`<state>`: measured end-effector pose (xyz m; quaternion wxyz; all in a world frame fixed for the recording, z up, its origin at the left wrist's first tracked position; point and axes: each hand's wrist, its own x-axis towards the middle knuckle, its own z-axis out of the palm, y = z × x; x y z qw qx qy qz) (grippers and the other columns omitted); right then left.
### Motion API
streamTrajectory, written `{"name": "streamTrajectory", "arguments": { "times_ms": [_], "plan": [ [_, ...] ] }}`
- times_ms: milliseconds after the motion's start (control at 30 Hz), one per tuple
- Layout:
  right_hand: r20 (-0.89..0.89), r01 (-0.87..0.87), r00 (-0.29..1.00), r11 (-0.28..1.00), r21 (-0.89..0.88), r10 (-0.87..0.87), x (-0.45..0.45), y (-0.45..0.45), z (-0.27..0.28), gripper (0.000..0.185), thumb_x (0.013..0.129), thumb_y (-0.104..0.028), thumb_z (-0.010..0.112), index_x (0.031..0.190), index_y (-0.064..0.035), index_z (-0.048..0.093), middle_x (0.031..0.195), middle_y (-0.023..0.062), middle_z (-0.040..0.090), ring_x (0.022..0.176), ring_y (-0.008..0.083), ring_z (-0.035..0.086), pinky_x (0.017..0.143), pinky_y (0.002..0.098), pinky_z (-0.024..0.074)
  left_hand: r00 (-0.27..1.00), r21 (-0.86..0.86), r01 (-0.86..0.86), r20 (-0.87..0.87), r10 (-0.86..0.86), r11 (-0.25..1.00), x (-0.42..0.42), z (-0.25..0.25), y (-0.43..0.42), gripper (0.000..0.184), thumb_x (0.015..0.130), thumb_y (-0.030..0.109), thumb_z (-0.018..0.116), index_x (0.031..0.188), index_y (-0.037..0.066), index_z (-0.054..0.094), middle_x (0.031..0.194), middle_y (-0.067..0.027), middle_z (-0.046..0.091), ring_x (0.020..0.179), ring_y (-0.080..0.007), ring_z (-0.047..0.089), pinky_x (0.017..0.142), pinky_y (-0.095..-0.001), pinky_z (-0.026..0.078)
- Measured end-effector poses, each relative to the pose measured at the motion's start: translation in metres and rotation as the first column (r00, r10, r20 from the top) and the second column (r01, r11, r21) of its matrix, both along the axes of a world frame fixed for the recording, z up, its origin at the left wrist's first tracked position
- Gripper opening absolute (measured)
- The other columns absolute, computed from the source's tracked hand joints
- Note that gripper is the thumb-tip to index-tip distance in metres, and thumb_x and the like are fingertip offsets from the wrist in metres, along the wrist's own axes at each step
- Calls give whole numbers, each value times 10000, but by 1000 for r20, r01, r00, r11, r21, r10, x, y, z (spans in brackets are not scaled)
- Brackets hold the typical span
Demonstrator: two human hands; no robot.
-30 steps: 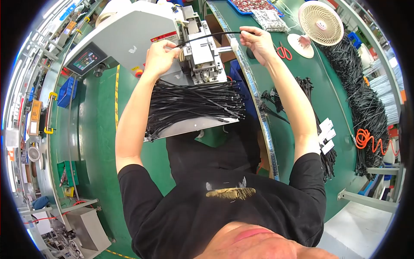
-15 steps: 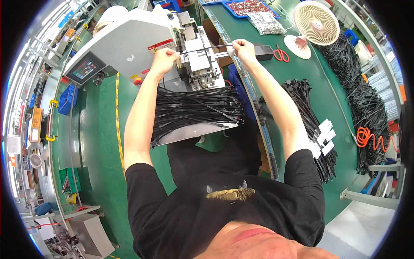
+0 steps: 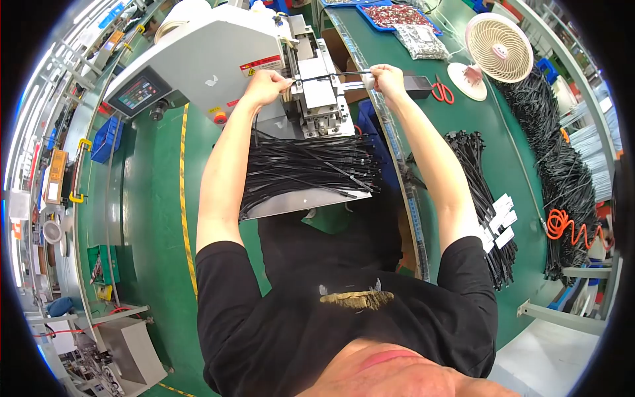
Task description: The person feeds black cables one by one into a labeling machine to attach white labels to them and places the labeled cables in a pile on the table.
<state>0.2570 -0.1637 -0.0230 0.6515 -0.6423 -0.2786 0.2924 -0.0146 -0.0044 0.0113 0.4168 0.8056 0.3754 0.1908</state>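
Observation:
A thin black cable tie (image 3: 333, 75) is stretched level across the metal fixture (image 3: 319, 96) of a grey machine. Its left end is pinched in my left hand (image 3: 267, 87), beside the machine's housing. At the other end, my right hand (image 3: 389, 81) has its fingers closed on the tie, near a small white part at the fixture's right side. Just below the fixture, a thick pile of black cable ties (image 3: 307, 165) lies on a metal tray (image 3: 307, 201) in front of my lap.
The machine's screen (image 3: 137, 94) and red button (image 3: 220, 118) are on the left. To the right, a green table (image 3: 483, 132) holds red scissors (image 3: 442, 90), a fan (image 3: 499, 47), a labelled bundle of ties (image 3: 486, 205), a long black heap (image 3: 552, 159) and an orange coiled hose (image 3: 562, 226).
The whole view has shifted slightly to the right. Both hands still hold the cable tie across the fixture, with little visible movement relative to the machine.

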Motion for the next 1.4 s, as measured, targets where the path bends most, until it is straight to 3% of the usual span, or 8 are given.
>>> {"name": "streamTrajectory", "arguments": {
  "times_ms": [500,600,667,967,1200,1267,1333,1400],
  "plan": [
    [139,99,986,994,-54,-91,-7,0,2,145,836,-92,627,921,0,700,792,86,672,649,157,613,592,310,508,999,110,25,18,-27,994,0,-13,20,174,816,177,739,804,7,703,711,-37,662,666,-106,575,630,-282,466],
    [33,142,989,985,95,-145,-1,11,-20,127,828,-104,647,880,-1,700,737,71,647,643,141,580,568,318,482,998,151,60,0,-60,987,2,-15,23,172,820,173,734,809,5,701,723,-26,660,674,-99,571,635,-276,468],
    [159,203,964,975,89,-215,-7,9,-17,110,832,-103,656,852,-1,692,776,91,677,679,164,611,625,334,505,998,59,51,19,-52,997,2,-19,30,185,822,161,735,749,9,660,692,-18,636,620,-82,537,599,-250,433],
    [141,138,981,989,-48,-131,-13,2,4,161,745,-172,670,839,-51,717,856,155,709,865,255,682,797,357,515,999,37,43,-2,-43,998,-6,-5,18,188,844,157,708,741,16,638,689,-20,614,620,-83,506,595,-249,408],
    [348,193,930,961,-197,-116,-25,-1,13,211,776,-253,670,902,-91,718,939,164,702,940,309,660,840,384,502,999,30,47,2,-47,998,-14,-1,17,177,850,146,699,761,6,639,693,-24,619,627,-85,516,594,-247,408],
    [490,176,868,970,-165,-75,-26,-5,17,210,769,-240,685,921,-101,724,946,152,693,953,317,642,856,415,502,995,86,96,-9,-96,992,-17,-10,25,183,877,182,678,799,20,641,705,-13,620,633,-75,520,589,-236,405],
    [822,390,498,918,70,-275,-45,-8,16,225,766,-255,689,945,-124,727,943,123,670,984,285,614,900,432,472,994,-17,106,7,-106,994,-18,-7,20,169,891,187,662,840,28,637,731,-14,626,640,-72,523,589,-235,409],
    [946,134,299,987,92,-129,-50,-8,22,157,798,-231,643,921,-161,711,910,46,659,986,251,598,996,493,353,997,-84,76,35,-74,994,-12,0,1,161,893,182,657,851,28,634,744,-15,631,641,-69,524,588,-234,411]
  ]
}}
